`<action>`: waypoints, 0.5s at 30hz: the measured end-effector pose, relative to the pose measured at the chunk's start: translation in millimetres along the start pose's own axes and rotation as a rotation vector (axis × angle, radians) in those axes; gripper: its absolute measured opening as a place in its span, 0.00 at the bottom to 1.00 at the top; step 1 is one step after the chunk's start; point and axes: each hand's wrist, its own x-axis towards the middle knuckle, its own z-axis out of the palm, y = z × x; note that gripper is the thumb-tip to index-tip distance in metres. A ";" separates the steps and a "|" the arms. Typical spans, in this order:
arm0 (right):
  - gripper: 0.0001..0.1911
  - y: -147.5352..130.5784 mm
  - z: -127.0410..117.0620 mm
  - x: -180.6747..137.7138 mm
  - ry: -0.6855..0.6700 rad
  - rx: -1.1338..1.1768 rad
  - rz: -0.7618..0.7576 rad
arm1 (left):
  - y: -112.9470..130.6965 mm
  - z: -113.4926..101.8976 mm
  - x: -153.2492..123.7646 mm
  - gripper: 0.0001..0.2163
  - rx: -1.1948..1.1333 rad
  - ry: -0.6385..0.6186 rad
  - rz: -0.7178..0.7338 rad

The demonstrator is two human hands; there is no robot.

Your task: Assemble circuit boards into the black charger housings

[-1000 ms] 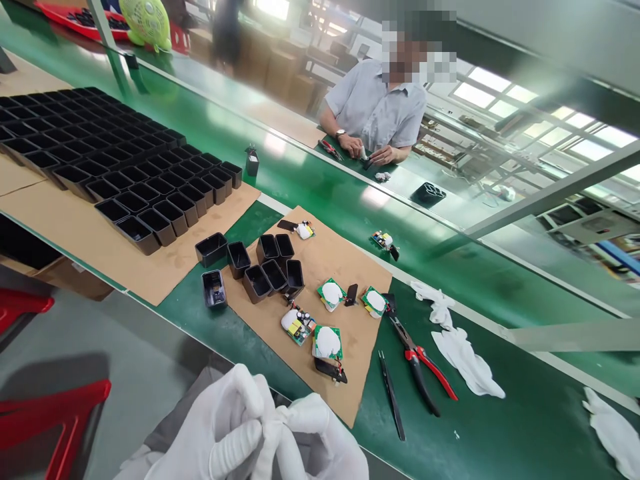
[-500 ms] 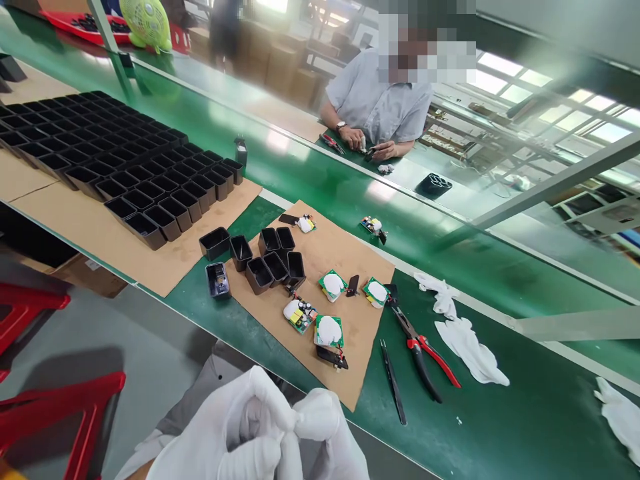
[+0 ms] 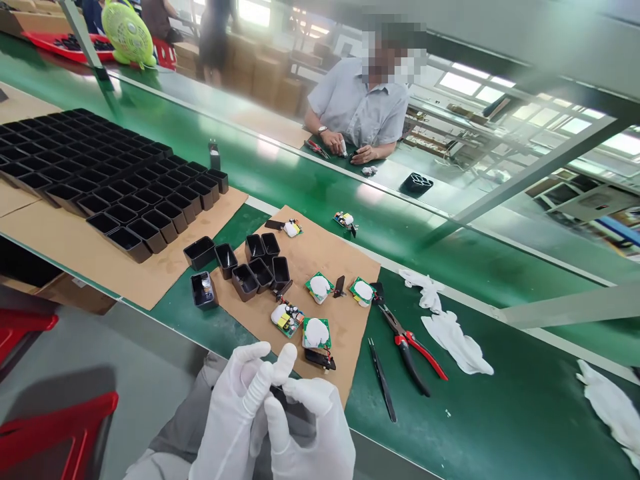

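My two white-gloved hands meet low in the view, in front of the bench edge and over my lap. My left hand (image 3: 233, 410) has its fingers pressed together around a gloved fingertip of my right hand (image 3: 313, 427), which sticks up between them. The right hand's fingers are curled, with nothing visible in them. Nearest on the bench lies a brown cardboard sheet (image 3: 345, 333) with green circuit boards (image 3: 315, 332), small black clips and a cluster of black plastic housings (image 3: 260, 263). Black tweezers (image 3: 383, 380) and red-handled pliers (image 3: 410, 347) lie just right of the sheet.
Rows of black housings (image 3: 100, 180) fill a larger cardboard sheet at left. White gloves (image 3: 455, 333) lie on the green bench at right. Across the conveyor belt a seated person (image 3: 360, 110) works with both hands. Red stools (image 3: 55, 427) stand at lower left.
My hands were clasped tightly together; now the left hand's fingers have lengthened upward along the right hand's fingertip. The view has shifted slightly, nothing on the bench moved.
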 end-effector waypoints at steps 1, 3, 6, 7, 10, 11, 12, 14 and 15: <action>0.04 3.0 0.6 2.2 -0.004 -0.030 -0.041 | -2.4 -0.4 -0.5 0.25 -0.001 0.010 -0.004; 0.05 7.7 1.8 7.0 -0.015 -0.082 -0.115 | -5.3 -1.6 -1.8 0.25 0.010 0.032 -0.013; 0.09 11.0 4.1 10.2 -0.044 -0.121 -0.160 | -3.6 -3.1 -2.7 0.26 0.027 0.037 -0.040; 0.10 11.4 4.8 9.7 -0.054 -0.131 -0.176 | -1.7 -3.2 -3.1 0.27 0.030 0.033 -0.041; 0.12 13.7 5.1 6.9 -0.052 -0.170 -0.266 | 3.7 -1.3 -5.8 0.32 0.043 0.007 -0.033; 0.12 15.3 4.4 6.6 -0.053 -0.181 -0.296 | 4.5 -0.1 -7.2 0.34 0.043 0.004 -0.027; 0.12 17.6 3.3 6.7 -0.055 -0.185 -0.322 | 4.4 1.1 -8.5 0.35 0.042 -0.004 -0.022; 0.11 23.8 0.4 7.7 -0.068 -0.190 -0.359 | 1.8 3.3 -10.7 0.36 0.049 -0.043 -0.015; 0.11 27.4 -1.1 8.1 -0.075 -0.191 -0.369 | -0.1 4.0 -11.3 0.35 0.059 -0.068 -0.012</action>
